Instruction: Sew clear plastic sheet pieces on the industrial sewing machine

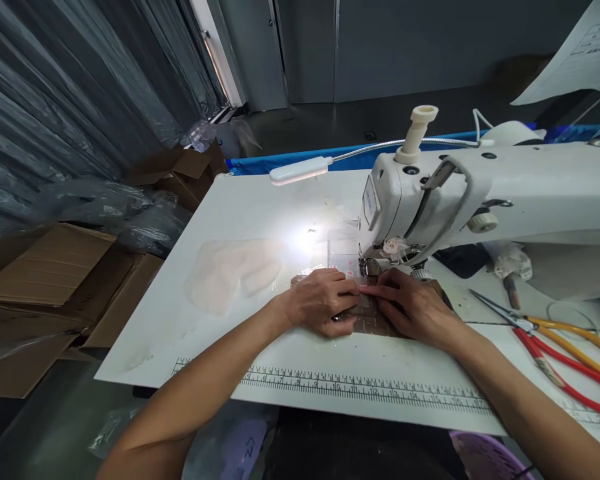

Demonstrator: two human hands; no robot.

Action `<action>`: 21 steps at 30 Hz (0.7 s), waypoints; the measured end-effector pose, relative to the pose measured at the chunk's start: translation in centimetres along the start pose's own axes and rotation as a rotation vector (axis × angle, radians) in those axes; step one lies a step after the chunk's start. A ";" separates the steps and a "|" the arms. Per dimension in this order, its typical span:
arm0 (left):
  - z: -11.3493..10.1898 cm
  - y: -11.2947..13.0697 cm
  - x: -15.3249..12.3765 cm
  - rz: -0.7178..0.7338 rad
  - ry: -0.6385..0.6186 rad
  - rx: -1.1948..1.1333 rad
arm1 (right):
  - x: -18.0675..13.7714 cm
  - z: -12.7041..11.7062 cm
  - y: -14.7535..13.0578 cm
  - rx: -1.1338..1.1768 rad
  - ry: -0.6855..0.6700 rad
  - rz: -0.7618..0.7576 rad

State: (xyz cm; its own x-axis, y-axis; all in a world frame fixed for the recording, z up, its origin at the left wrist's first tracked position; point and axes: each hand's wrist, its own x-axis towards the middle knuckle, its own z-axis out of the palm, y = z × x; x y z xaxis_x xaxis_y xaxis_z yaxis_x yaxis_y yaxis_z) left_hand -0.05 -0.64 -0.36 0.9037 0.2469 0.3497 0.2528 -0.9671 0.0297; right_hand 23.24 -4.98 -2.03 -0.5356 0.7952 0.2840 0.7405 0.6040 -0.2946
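Note:
A brown patterned piece of material [369,321] lies on the white sewing table [240,213], just in front of the needle of a white sewing machine [480,193]. My left hand [325,301] presses on its left part with the fingers curled and pinched at the edge. My right hand [414,307] lies on its right part, fingers stretched toward the presser foot [370,267]. The fingertips of both hands meet close to the needle. Most of the material is hidden under my hands.
A gooseneck lamp [300,171] lights the needle area. A pale translucent sheet [230,270] lies left on the table. Red and orange-handled pliers or scissors [555,343] lie at right. A printed ruler [360,387] runs along the front edge. Cardboard boxes [55,280] and plastic wrap stand left.

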 end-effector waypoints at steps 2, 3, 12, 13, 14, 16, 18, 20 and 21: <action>0.0 -0.1 0.0 -0.015 -0.014 -0.013 | 0.1 0.0 -0.2 -0.018 -0.009 0.026; 0.0 -0.1 0.0 -0.024 -0.024 -0.019 | 0.1 0.0 -0.3 -0.032 -0.011 0.044; -0.1 -0.4 0.1 -0.073 -0.050 -0.040 | 0.2 0.1 -0.8 -0.108 0.012 0.090; -0.2 -0.4 0.1 -0.081 -0.052 -0.039 | 0.1 0.1 -0.8 -0.094 0.013 0.087; -0.2 -0.4 0.1 -0.089 -0.055 -0.038 | 0.1 0.1 -0.8 -0.071 0.012 0.083; -0.2 -0.3 0.2 -0.106 -0.056 -0.036 | -0.1 -0.1 -0.8 -0.015 0.005 0.073; -0.1 -0.3 0.2 -0.119 -0.051 -0.037 | -0.1 -0.2 -0.8 0.022 -0.006 0.070; 0.0 -0.3 0.2 -0.126 -0.045 -0.040 | -0.2 -0.3 -0.9 0.026 -0.014 0.070; 0.0 -0.3 0.3 -0.130 -0.043 -0.044 | -0.1 -0.3 -1.0 0.022 -0.016 0.070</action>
State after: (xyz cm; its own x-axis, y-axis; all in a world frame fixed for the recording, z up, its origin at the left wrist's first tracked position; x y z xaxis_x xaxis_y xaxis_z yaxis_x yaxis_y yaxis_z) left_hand 0.10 -0.25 -0.28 0.8786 0.3714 0.3001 0.3536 -0.9285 0.1137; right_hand 22.70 -5.71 -1.50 -0.4891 0.8363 0.2476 0.7674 0.5476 -0.3335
